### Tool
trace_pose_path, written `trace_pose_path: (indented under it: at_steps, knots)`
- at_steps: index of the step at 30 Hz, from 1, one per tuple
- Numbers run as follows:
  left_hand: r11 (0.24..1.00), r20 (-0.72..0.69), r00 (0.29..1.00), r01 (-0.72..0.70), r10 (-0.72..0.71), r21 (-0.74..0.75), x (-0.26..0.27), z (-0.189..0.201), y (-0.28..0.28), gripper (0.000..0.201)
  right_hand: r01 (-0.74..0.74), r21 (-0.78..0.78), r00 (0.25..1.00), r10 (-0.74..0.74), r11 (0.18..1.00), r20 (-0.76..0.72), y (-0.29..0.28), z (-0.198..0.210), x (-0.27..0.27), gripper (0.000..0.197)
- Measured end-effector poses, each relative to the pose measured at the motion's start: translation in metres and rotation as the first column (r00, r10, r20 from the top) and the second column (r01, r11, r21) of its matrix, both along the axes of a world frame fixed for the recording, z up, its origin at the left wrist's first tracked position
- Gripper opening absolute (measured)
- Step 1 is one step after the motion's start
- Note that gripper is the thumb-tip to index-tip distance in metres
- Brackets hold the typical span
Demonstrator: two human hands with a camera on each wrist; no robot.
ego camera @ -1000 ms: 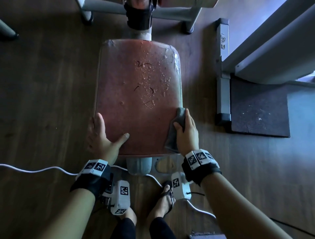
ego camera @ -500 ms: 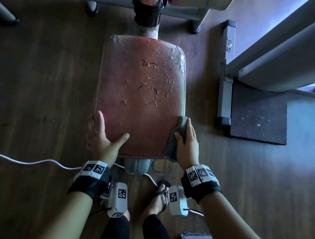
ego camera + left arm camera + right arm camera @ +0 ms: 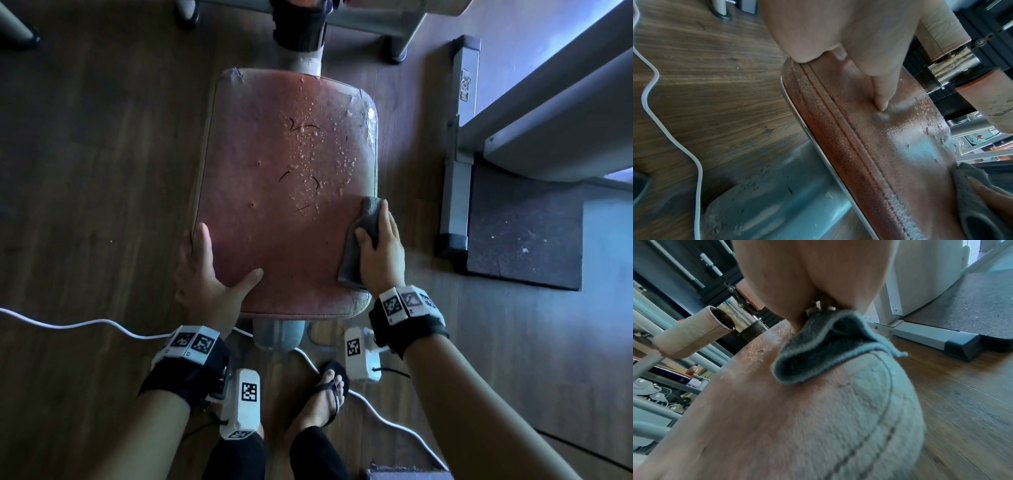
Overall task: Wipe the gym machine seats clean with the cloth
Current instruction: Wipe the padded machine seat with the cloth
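A worn red seat pad (image 3: 274, 222) fills the middle of the head view, with water droplets (image 3: 318, 150) on its far right part. My left hand (image 3: 212, 274) grips the seat's near left corner, thumb on top and fingers down the side; the left wrist view shows the thumb (image 3: 881, 97) pressing into the seat (image 3: 890, 146). My right hand (image 3: 378, 246) holds a folded grey cloth (image 3: 356, 250) against the seat's right edge. The right wrist view has the cloth (image 3: 818, 353) bunched under that hand (image 3: 818, 272) on the seat (image 3: 777, 418).
A grey machine frame bar (image 3: 455, 171) and a dark rubber mat (image 3: 524, 226) lie right of the seat. A white cable (image 3: 85, 323) crosses the wood floor at left. My sandalled foot (image 3: 329, 394) stands by the seat post (image 3: 279, 334). A black padded roller (image 3: 301, 24) sits beyond the seat.
My right hand has slid the cloth a little farther along the seat's right edge, toward the droplets. The left hand keeps its hold on the corner.
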State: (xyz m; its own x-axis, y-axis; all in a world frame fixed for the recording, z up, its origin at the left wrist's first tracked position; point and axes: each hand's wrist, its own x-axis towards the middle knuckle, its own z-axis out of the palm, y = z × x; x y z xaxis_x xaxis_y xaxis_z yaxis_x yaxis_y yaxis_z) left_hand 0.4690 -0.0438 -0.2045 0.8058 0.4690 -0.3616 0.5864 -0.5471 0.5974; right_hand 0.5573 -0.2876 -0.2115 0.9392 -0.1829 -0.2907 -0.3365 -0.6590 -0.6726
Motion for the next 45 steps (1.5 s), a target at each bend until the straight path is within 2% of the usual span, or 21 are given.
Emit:
trace_pose_path:
  at_steps: [3, 11, 17, 26, 31, 36, 41, 45]
  knots:
    - [0.998, 0.021, 0.999, -0.026, 0.027, -0.058, 0.001, 0.002, -0.004, 0.114, -0.005, -0.001, 1.0, 0.005, 1.0, 0.012, 0.0, 0.0, -0.015, 0.066]
    - [0.999, 0.006, 1.0, 0.012, -0.012, 0.03, 0.0, -0.005, 0.001, 0.115, -0.071, -0.023, 0.997, 0.071, 0.997, -0.009, -0.005, 0.001, 0.01, 0.067]
    - [0.997, 0.02, 0.998, -0.055, 0.056, -0.052, -0.001, -0.002, -0.001, 0.114, -0.08, -0.051, 0.997, 0.08, 0.995, 0.002, -0.005, 0.002, -0.003, 0.067]
    - [0.999, 0.066, 0.997, -0.032, 0.034, -0.031, -0.003, -0.013, 0.005, 0.112, -0.112, -0.091, 0.992, 0.116, 0.99, 0.044, 0.003, -0.005, 0.098, 0.066]
    - [1.0, 0.06, 0.998, -0.013, 0.014, -0.011, -0.003, -0.012, 0.003, 0.112, -0.114, -0.067, 0.993, 0.116, 0.991, 0.033, -0.002, -0.009, 0.083, 0.066]
    - [1.0, 0.08, 0.997, -0.006, 0.008, -0.015, -0.002, -0.011, 0.001, 0.112, -0.128, -0.057, 0.992, 0.129, 0.99, 0.018, 0.0, -0.007, 0.098, 0.066]
    - [1.0, 0.066, 0.998, -0.005, 0.005, 0.01, -0.001, -0.008, 0.0, 0.112, -0.12, -0.03, 0.992, 0.121, 0.992, 0.04, -0.003, -0.011, 0.085, 0.066]
    - [0.999, 0.061, 0.998, -0.022, 0.023, -0.027, -0.003, -0.011, 0.002, 0.115, -0.14, -0.05, 0.989, 0.142, 0.989, 0.036, -0.006, -0.01, 0.089, 0.065]
